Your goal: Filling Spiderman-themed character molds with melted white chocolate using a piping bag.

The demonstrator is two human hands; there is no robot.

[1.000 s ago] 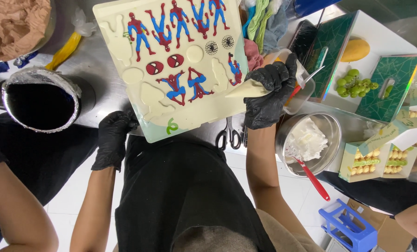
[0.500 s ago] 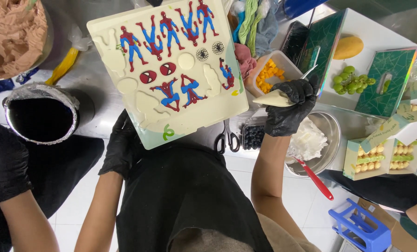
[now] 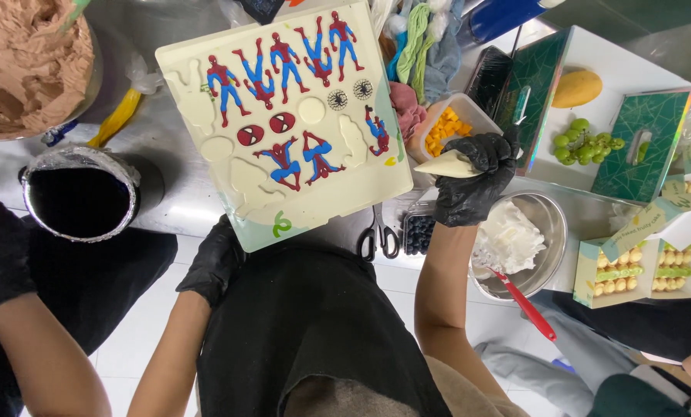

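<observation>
Since the earlier frames, the right hand [image 3: 475, 179] has drawn away from the mould's [image 3: 283, 116] right edge and now sits just beside it, over the counter's near edge.

Head view: right hand, black-gloved, is closed around a cream-filled piping bag [image 3: 447, 164], tip pointing left toward the mould. Left hand [image 3: 215, 264], also gloved, is at the mould's near-left corner, partly under the edge; whether it grips or only props cannot be told. The mould lies tilted on the steel counter [image 3: 168, 201], most figure cavities filled red and blue, several cavities at left and near side showing only pale filling. Scissors [image 3: 379, 235] and a tub of blueberries [image 3: 420, 232] lie just beyond the near-right corner. A steel bowl [image 3: 550, 232] of white cream with a red spatula [image 3: 527, 307] stands right of the hand. A foil-lined pot [image 3: 79, 199] stands to the left.

Judgement: filling of cavities is in hand, with the bag paused off the mould. The next move calls for bringing the tip back over an unfinished cavity and steadying the mould.
</observation>
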